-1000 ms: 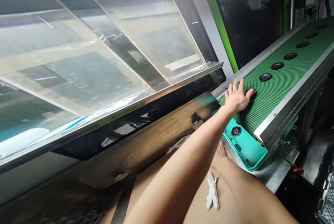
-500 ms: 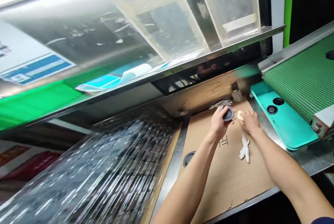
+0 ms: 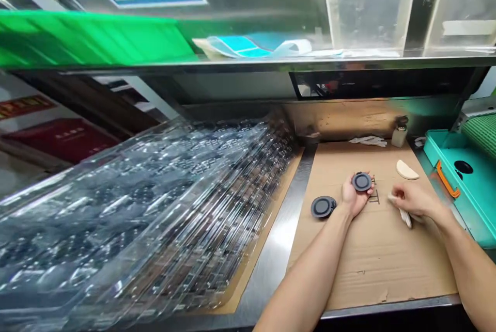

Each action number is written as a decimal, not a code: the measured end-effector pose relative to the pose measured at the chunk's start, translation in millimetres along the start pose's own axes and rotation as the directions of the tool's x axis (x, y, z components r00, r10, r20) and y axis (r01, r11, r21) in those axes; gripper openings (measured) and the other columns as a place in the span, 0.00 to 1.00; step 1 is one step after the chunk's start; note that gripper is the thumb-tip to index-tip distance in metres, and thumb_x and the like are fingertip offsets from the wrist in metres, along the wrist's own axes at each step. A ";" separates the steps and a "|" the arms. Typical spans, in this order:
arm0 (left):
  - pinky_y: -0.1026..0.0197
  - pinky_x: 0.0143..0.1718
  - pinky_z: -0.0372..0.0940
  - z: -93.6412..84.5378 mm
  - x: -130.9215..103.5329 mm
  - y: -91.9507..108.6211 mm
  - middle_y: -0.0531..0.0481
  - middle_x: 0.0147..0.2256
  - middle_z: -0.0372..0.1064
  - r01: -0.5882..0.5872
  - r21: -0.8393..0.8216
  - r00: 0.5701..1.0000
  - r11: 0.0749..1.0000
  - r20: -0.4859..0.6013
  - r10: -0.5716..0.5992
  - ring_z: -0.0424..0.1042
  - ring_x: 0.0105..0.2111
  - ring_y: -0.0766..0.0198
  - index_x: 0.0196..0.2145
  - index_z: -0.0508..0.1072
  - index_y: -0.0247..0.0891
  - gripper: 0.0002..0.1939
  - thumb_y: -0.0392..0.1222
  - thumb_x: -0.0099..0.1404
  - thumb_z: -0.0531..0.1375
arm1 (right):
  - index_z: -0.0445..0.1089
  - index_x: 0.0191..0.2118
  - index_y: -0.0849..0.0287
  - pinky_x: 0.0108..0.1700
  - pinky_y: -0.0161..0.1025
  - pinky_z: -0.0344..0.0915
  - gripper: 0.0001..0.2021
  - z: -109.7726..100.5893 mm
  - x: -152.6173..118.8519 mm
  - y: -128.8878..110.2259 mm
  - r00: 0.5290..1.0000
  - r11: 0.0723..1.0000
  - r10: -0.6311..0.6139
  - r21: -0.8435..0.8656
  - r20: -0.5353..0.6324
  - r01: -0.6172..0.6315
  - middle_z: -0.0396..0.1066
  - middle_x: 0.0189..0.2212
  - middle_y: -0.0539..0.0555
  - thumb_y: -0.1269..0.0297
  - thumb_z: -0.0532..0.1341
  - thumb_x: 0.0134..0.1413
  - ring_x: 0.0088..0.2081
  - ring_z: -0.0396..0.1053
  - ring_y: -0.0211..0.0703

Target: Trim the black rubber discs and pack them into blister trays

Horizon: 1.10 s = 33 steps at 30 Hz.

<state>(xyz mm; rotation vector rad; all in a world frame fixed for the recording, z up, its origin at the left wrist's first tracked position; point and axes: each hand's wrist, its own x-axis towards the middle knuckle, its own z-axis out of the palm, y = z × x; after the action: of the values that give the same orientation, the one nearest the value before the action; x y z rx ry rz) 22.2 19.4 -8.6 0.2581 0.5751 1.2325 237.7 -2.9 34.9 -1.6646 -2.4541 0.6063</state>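
My left hand [image 3: 351, 200] is palm up, its fingers curled around a small round dark grey case [image 3: 361, 182] with a ring on its face. My right hand [image 3: 416, 199] is closed in a pinch on a piece of white cloth [image 3: 405, 218], which lies partly under the hand on the cardboard. Just beyond that hand lies a cream half-round pad [image 3: 406, 170]. A second round dark grey case [image 3: 323, 207] rests on the cardboard sheet [image 3: 372, 265], left of my left wrist.
Stacked clear plastic trays [image 3: 174, 208] fill the left side. At the back stand a small bottle [image 3: 399, 132] and a white glove [image 3: 368, 141]. A teal tray [image 3: 480, 218] with an orange-handled tool [image 3: 447, 179] is at right, beside a green conveyor belt [image 3: 482, 125].
The view has turned left and levelled. My right hand has let go of the cream pad, now on the cardboard, and moved nearer to the white cloth. My left hand still holds its case.
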 end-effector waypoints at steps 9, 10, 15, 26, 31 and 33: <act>0.56 0.46 0.69 5.6 2.3 -24.4 0.38 0.41 0.78 0.006 0.028 0.993 1.000 0.120 -0.009 0.77 0.43 0.54 0.45 0.78 0.29 0.22 0.44 0.74 0.48 | 0.73 0.42 0.57 0.48 0.43 0.66 0.12 45.6 31.2 -48.2 0.796 0.981 -0.133 0.038 -0.591 0.192 0.74 0.39 0.59 0.59 0.53 0.67 0.43 0.70 0.50; 0.54 0.50 0.69 6.5 1.1 -25.6 0.39 0.42 0.79 0.008 0.025 0.993 1.000 0.120 -0.011 0.77 0.46 0.53 0.45 0.78 0.29 0.21 0.45 0.74 0.49 | 0.72 0.41 0.57 0.49 0.44 0.66 0.12 50.8 33.4 -50.9 0.783 0.984 -0.144 -0.001 -0.605 0.179 0.73 0.39 0.59 0.60 0.53 0.67 0.44 0.69 0.50; 0.52 0.56 0.68 4.6 -3.4 -21.0 0.39 0.42 0.79 0.038 -0.001 0.997 0.999 0.066 -0.038 0.77 0.49 0.52 0.40 0.78 0.32 0.20 0.46 0.75 0.50 | 0.70 0.38 0.56 0.48 0.42 0.63 0.09 55.5 32.0 -53.0 0.840 0.941 -0.337 -0.191 -0.425 0.280 0.72 0.40 0.58 0.68 0.53 0.67 0.45 0.66 0.49; 0.55 0.56 0.70 2.0 -1.9 -21.3 0.41 0.39 0.77 0.068 -0.019 0.996 0.998 0.054 -0.067 0.77 0.47 0.57 0.38 0.76 0.32 0.21 0.45 0.79 0.47 | 0.73 0.39 0.57 0.47 0.43 0.60 0.09 49.2 34.5 -49.0 0.840 0.924 -0.336 -0.322 -0.426 0.206 0.73 0.40 0.57 0.69 0.55 0.68 0.43 0.64 0.49; 0.56 0.55 0.69 0.4 1.3 -20.8 0.41 0.38 0.77 0.081 -0.033 0.996 0.996 0.045 -0.079 0.77 0.46 0.57 0.35 0.75 0.33 0.20 0.45 0.78 0.49 | 0.74 0.38 0.58 0.47 0.45 0.61 0.12 59.1 34.2 -50.4 0.801 0.953 -0.274 -0.264 -0.532 0.151 0.73 0.38 0.58 0.67 0.53 0.70 0.43 0.64 0.51; 0.57 0.55 0.69 1.1 1.4 -19.4 0.40 0.38 0.77 0.071 -0.056 0.997 0.996 0.030 -0.069 0.77 0.45 0.58 0.35 0.76 0.33 0.21 0.44 0.78 0.48 | 0.74 0.40 0.57 0.49 0.45 0.62 0.10 62.2 37.5 -50.6 0.798 0.944 -0.329 -0.182 -0.504 0.275 0.74 0.41 0.58 0.68 0.54 0.69 0.45 0.66 0.50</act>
<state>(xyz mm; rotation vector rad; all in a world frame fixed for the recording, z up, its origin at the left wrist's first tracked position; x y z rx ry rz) 38.8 14.5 -17.4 0.2055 0.5196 1.1740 159.8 -1.0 -7.1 -1.2023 -2.2727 -0.0288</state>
